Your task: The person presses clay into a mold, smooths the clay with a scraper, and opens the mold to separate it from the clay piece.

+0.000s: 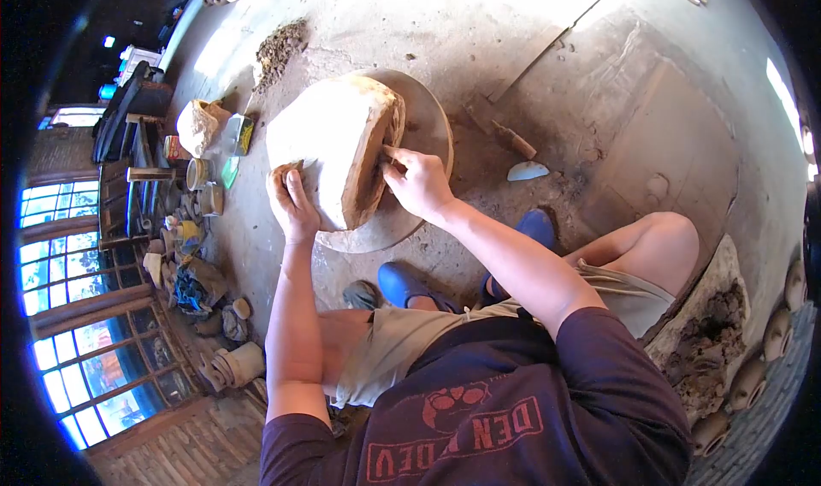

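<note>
A large, thick, pale mould-like piece [321, 131] stands tilted on a round grey wheel head [432, 127]. Brown clay [369, 165] lines its right side, which looks hollowed. My left hand [293, 205] grips the near left edge of the pale piece, with a small brown lump at its fingertips. On the opposite side, my right hand [421, 182] has its fingers bent together, tips against the brown clay along the edge. Whether a small tool sits in those fingers is hidden. Glare washes out much of the pale surface.
A clay-smeared board [667, 144] lies at right. Nearby are a brown cylindrical piece [515, 140] and a pale blue scraper-like piece [528, 171]. Clay crumbs [279, 54] lie behind the wheel. Pots and bags [198, 285] crowd the left; a clay-filled sack [705, 340] sits at lower right.
</note>
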Action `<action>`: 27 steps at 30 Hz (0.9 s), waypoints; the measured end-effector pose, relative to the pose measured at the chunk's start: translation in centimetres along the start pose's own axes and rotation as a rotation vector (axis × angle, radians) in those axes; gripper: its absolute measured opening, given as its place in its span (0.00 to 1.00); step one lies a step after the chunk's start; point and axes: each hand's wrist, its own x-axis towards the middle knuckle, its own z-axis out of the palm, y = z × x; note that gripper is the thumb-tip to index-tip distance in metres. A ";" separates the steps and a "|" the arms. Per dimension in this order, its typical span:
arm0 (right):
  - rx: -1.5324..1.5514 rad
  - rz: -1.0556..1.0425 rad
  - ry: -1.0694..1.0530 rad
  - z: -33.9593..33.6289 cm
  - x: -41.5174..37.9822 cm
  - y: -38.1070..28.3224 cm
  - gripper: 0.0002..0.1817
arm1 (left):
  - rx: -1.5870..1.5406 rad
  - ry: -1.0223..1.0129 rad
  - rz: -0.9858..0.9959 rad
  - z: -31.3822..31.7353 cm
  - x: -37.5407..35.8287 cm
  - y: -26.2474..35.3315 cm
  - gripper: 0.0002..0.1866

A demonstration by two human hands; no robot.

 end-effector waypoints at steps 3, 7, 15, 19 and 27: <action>-0.148 0.027 -0.059 0.0 0.6 -0.5 0.19 | -0.005 -0.014 -0.011 -0.1 0.2 0.5 0.15; -0.143 0.073 -0.144 0.6 1.4 -0.5 0.19 | 0.015 -0.013 0.005 -0.2 0.2 0.1 0.15; -0.235 0.126 -0.603 0.7 1.6 0.3 0.17 | 0.069 0.012 0.002 0.2 0.0 0.4 0.14; -0.213 0.219 -0.773 -1.0 2.6 -0.6 0.25 | 0.091 0.036 0.029 0.3 0.0 0.5 0.14; -0.229 0.024 -0.754 -1.2 1.9 0.3 0.34 | 0.106 0.052 0.030 0.6 -0.4 1.0 0.12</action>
